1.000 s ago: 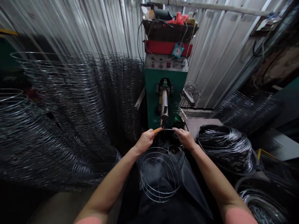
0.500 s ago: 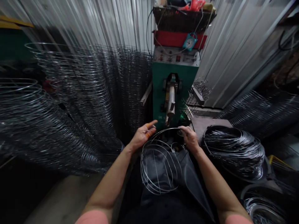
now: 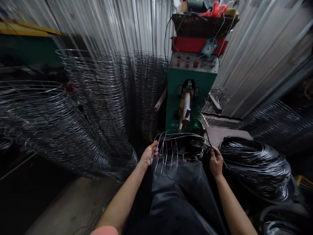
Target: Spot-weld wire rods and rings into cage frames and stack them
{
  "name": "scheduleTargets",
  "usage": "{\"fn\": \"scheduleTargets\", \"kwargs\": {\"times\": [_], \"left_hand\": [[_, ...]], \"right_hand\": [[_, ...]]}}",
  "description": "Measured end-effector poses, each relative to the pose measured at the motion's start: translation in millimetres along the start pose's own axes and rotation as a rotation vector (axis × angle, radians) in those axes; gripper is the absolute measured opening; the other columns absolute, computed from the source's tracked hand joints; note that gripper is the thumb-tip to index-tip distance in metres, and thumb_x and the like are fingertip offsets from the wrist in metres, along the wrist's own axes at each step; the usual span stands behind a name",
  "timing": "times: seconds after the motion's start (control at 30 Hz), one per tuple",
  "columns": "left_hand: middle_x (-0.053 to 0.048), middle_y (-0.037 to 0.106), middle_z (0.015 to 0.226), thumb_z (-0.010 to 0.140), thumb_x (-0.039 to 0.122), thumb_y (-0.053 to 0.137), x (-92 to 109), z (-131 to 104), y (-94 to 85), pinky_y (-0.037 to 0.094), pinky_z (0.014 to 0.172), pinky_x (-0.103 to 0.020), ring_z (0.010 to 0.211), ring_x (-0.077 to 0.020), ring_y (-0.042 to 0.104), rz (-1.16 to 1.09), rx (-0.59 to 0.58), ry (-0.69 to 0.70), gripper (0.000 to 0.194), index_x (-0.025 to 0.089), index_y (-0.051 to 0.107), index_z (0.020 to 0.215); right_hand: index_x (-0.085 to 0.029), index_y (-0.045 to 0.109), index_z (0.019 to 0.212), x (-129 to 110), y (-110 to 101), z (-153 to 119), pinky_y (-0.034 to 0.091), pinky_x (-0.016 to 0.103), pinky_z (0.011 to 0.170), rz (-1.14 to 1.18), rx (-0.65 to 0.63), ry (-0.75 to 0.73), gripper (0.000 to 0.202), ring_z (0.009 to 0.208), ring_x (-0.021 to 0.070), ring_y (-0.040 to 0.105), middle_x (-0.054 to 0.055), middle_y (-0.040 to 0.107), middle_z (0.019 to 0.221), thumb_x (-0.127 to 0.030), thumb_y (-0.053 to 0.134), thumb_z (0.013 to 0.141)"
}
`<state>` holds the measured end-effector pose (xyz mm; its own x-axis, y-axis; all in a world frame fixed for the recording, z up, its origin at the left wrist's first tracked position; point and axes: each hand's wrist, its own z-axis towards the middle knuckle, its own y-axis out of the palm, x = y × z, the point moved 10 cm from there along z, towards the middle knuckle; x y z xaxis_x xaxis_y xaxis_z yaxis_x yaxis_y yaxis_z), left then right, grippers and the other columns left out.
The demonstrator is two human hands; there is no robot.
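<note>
Several thin wire hoops (image 3: pixel 165 160) hang in front of me over the dark apron (image 3: pixel 178 192). On their left side my left hand (image 3: pixel 148 157) is closed, with orange tape round a finger and the wires running through its grip. A long bent wire (image 3: pixel 189 134) arches from the hoops toward my right hand (image 3: pixel 215 161). That hand is closed in a pinch at the wire's far right; its fingertips are dark and partly hidden. Beyond both hands stands a green machine (image 3: pixel 173 98) with a metal arm (image 3: pixel 186 104) pointing toward me.
Tall stacks of wire rings (image 3: pixel 102 88) fill the left side. A tub of cut wires (image 3: pixel 256 166) stands close by my right arm, with another wire container (image 3: pixel 281 225) below it. A teal clock (image 3: pixel 209 47) hangs on the machine. Corrugated metal wall (image 3: pixel 117 29) lies behind.
My left hand has closed on the hoops, which have lifted and turned more edge-on. My right hand has moved right and down toward the tub. The view has swung slightly left.
</note>
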<state>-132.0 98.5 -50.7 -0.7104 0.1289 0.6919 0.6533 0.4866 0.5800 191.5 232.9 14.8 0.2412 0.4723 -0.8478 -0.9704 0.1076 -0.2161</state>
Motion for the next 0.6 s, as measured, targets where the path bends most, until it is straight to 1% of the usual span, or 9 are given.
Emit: {"fn": "scheduleTargets", "kwargs": {"times": [0.07, 0.13, 0.17, 0.23, 0.33, 0.4, 0.47, 0.53, 0.6], "left_hand": [[0.012, 0.032, 0.046, 0.072, 0.038, 0.064, -3, -5, 0.5, 0.029, 0.035, -0.014, 0.03, -0.0004, 0.025, 0.001, 0.046, 0.034, 0.031, 0.016, 0.049, 0.087], [0.013, 0.028, 0.047, 0.067, 0.037, 0.068, -10, -11, 3.1, 0.016, 0.032, -0.013, 0.03, 0.0008, 0.02, 0.006, 0.053, 0.064, 0.034, 0.017, 0.047, 0.084], [0.013, 0.028, 0.048, 0.065, 0.037, 0.07, -15, -14, 4.8, 0.013, 0.032, -0.013, 0.03, 0.001, 0.019, 0.01, 0.052, 0.078, 0.036, 0.018, 0.046, 0.083], [0.013, 0.028, 0.05, 0.061, 0.036, 0.072, -25, -22, 7.3, 0.013, 0.033, -0.013, 0.031, 0.001, 0.02, 0.026, 0.059, 0.091, 0.04, 0.019, 0.044, 0.084], [0.013, 0.03, 0.052, 0.061, 0.035, 0.071, -39, -36, 10.3, 0.014, 0.034, -0.013, 0.033, 0.0006, 0.021, 0.036, 0.095, 0.103, 0.043, 0.02, 0.045, 0.091], [0.012, 0.03, 0.054, 0.063, 0.034, 0.069, -44, -48, 14.0, 0.016, 0.034, -0.013, 0.035, 0.0004, 0.021, 0.036, 0.117, 0.123, 0.042, 0.021, 0.045, 0.095], [0.012, 0.031, 0.055, 0.065, 0.034, 0.068, -45, -63, 18.9, 0.019, 0.035, -0.014, 0.036, -0.0001, 0.022, 0.042, 0.132, 0.147, 0.043, 0.021, 0.045, 0.099], [0.011, 0.031, 0.056, 0.066, 0.033, 0.067, -44, -81, 23.0, 0.023, 0.036, -0.015, 0.038, -0.0009, 0.024, 0.054, 0.142, 0.175, 0.046, 0.022, 0.044, 0.104], [0.011, 0.033, 0.057, 0.067, 0.034, 0.067, -42, -98, 25.3, 0.03, 0.039, -0.017, 0.039, -0.0018, 0.027, 0.068, 0.133, 0.187, 0.051, 0.022, 0.042, 0.11]], "right_hand": [[-0.018, 0.06, 0.1, 1, -4, -7, 0.047, 0.036, 0.079, -0.117, 0.014, -0.059, 0.03, 0.084, 0.0191, 0.058, 0.006, 0.062, 0.091, -0.04, 0.049, 0.083], [-0.018, 0.058, 0.108, -9, -5, -14, 0.043, 0.041, 0.088, -0.229, 0.036, -0.156, 0.034, 0.098, 0.0221, 0.056, 0.009, 0.06, 0.103, -0.039, 0.049, 0.083], [-0.019, 0.056, 0.112, -18, -5, -17, 0.042, 0.042, 0.09, -0.276, 0.047, -0.209, 0.036, 0.101, 0.0229, 0.054, 0.01, 0.058, 0.107, -0.039, 0.049, 0.083], [-0.022, 0.054, 0.117, -40, 2, -24, 0.041, 0.044, 0.091, -0.349, 0.02, -0.309, 0.037, 0.105, 0.0239, 0.052, 0.01, 0.056, 0.11, -0.037, 0.051, 0.083], [-0.026, 0.058, 0.111, -67, 25, -32, 0.041, 0.045, 0.091, -0.4, -0.164, -0.417, 0.031, 0.104, 0.0253, 0.052, 0.009, 0.058, 0.105, -0.036, 0.054, 0.082], [-0.027, 0.062, 0.104, -75, 34, -33, 0.042, 0.044, 0.088, -0.384, -0.256, -0.416, 0.026, 0.099, 0.0249, 0.053, 0.008, 0.059, 0.1, -0.038, 0.053, 0.083], [-0.026, 0.064, 0.098, -79, 36, -32, 0.045, 0.04, 0.082, -0.338, -0.301, -0.391, 0.024, 0.093, 0.0236, 0.054, 0.007, 0.059, 0.094, -0.041, 0.052, 0.083], [-0.026, 0.066, 0.091, -82, 40, -32, 0.044, 0.039, 0.079, -0.307, -0.375, -0.386, 0.024, 0.088, 0.0226, 0.055, 0.006, 0.06, 0.087, -0.043, 0.052, 0.083], [-0.025, 0.065, 0.084, -85, 48, -38, 0.04, 0.04, 0.08, -0.306, -0.482, -0.392, 0.022, 0.085, 0.0221, 0.055, 0.005, 0.061, 0.081, -0.044, 0.053, 0.083]]}}
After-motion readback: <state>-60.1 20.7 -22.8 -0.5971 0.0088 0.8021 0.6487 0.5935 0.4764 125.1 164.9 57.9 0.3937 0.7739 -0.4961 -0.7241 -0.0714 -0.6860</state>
